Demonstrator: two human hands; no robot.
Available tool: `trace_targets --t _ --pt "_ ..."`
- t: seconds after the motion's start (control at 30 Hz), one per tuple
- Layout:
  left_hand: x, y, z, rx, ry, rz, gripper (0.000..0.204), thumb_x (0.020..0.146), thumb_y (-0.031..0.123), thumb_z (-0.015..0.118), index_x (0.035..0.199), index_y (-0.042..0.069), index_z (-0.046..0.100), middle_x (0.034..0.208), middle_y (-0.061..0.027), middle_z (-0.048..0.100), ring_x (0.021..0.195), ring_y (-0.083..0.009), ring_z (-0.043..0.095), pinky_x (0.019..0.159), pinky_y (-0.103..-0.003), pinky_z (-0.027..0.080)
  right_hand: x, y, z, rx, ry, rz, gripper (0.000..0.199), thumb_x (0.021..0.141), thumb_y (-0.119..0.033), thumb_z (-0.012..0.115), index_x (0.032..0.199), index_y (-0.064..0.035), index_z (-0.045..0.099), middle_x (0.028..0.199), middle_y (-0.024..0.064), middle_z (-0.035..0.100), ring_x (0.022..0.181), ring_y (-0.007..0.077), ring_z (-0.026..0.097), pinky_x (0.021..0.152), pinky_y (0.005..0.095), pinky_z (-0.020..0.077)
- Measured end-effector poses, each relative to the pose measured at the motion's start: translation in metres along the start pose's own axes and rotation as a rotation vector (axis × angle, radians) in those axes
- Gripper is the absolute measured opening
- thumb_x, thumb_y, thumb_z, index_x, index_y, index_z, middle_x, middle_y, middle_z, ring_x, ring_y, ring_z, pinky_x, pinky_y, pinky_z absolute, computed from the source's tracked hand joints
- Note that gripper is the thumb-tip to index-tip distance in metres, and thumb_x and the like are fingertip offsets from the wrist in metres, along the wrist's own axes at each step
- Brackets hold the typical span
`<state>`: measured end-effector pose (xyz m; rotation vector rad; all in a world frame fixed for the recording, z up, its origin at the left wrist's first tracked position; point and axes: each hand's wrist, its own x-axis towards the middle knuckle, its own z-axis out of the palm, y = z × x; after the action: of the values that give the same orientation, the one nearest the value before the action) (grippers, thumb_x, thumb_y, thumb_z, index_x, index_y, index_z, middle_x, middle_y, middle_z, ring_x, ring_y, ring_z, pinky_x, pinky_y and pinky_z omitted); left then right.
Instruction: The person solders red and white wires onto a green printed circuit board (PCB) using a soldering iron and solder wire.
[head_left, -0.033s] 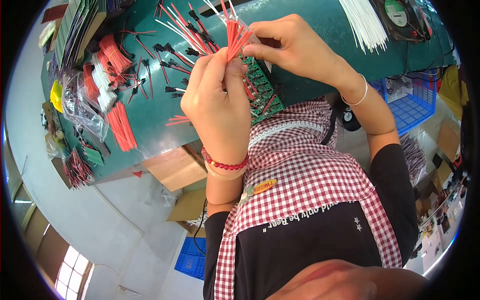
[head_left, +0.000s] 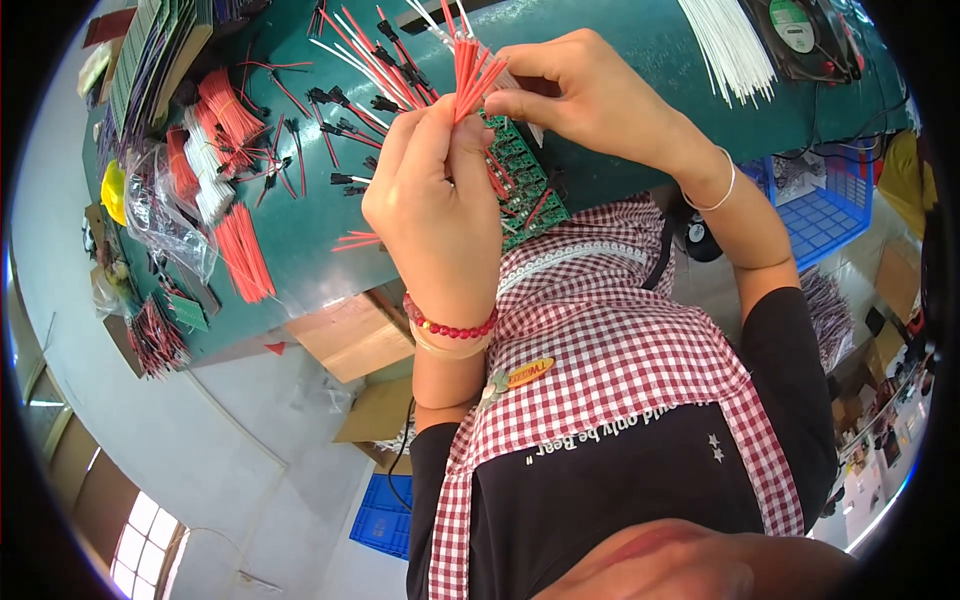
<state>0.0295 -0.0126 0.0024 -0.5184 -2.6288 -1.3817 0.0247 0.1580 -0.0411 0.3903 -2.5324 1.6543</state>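
A bundle of red wires [head_left: 469, 72] stands up from my left hand [head_left: 435, 180], whose thumb and fingers are closed around its lower end. The wires fan out at the top and show pale tips. Just to the right, my right hand [head_left: 580, 95] has its thumb and forefinger drawn together beside the bundle; what lies between their tips is too small to tell. Beneath both hands is a green circuit board panel [head_left: 525, 180] with red wires lying on it, partly hidden by my left hand. Black-ended wires [head_left: 345, 105] lie to the left of my hands.
On the green table [head_left: 620, 90] are red wire bundles [head_left: 245, 255], white wires [head_left: 725, 45], a clear plastic bag [head_left: 165, 205] and a black fan [head_left: 815, 40]. Upright boards [head_left: 150, 65] stand at the far left. A blue basket [head_left: 825, 205] is below the right edge.
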Motion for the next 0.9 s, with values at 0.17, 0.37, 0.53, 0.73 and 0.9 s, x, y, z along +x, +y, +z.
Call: trace_targets --t 0.17,0.37,0.53,0.73,0.9 --pt "0.003 -0.004 0.002 0.061 -0.007 0.005 0.011 0.087 -0.001 0.064 0.096 -0.005 0.067 0.081 -0.0107 0.064 0.060 -0.0191 0.062 0.052 -0.030 0.047 0.002 -0.002 -0.001 0.024 -0.075 0.077 0.022 0.087 -0.021 0.069 0.093 -0.0005 0.067 0.063 0.0143 0.060 0.050 0.0220 0.055 0.050 0.0334 0.0415" --pt "0.005 -0.003 0.001 0.042 -0.028 -0.011 0.010 0.086 -0.002 0.063 0.095 -0.004 0.067 0.078 -0.0108 0.064 0.059 -0.0197 0.062 0.052 -0.030 0.047 -0.006 -0.006 -0.008 0.025 0.059 0.180 0.020 0.088 -0.018 0.068 0.097 0.0002 0.067 0.062 0.0117 0.058 0.051 0.0174 0.054 0.050 0.0309 0.0419" --pt "0.005 -0.004 0.001 0.072 -0.033 -0.015 0.009 0.087 -0.001 0.062 0.094 -0.003 0.068 0.078 -0.0103 0.064 0.059 -0.0205 0.061 0.053 -0.031 0.047 -0.014 -0.006 -0.024 0.199 -0.006 0.323 0.015 0.096 -0.013 0.061 0.104 -0.0018 0.065 0.083 0.0009 0.065 0.072 0.0063 0.061 0.065 0.0212 0.0517" --pt "0.007 -0.001 -0.003 0.157 -0.075 -0.047 0.009 0.090 0.001 0.063 0.094 -0.005 0.069 0.077 -0.0076 0.067 0.069 -0.0123 0.069 0.058 -0.023 0.051 -0.025 0.005 -0.035 0.331 -0.034 0.346 0.017 0.097 -0.011 0.057 0.106 0.0011 0.064 0.091 0.0059 0.068 0.077 0.0092 0.064 0.071 0.0234 0.0541" --pt "0.005 -0.006 0.001 0.076 -0.031 -0.031 0.009 0.087 0.000 0.062 0.093 -0.002 0.067 0.075 -0.0099 0.062 0.057 -0.0209 0.059 0.052 -0.031 0.045 -0.028 0.003 -0.036 0.391 -0.025 0.298 0.015 0.097 -0.012 0.058 0.104 0.0011 0.064 0.090 0.0067 0.068 0.073 0.0087 0.064 0.069 0.0226 0.0541"
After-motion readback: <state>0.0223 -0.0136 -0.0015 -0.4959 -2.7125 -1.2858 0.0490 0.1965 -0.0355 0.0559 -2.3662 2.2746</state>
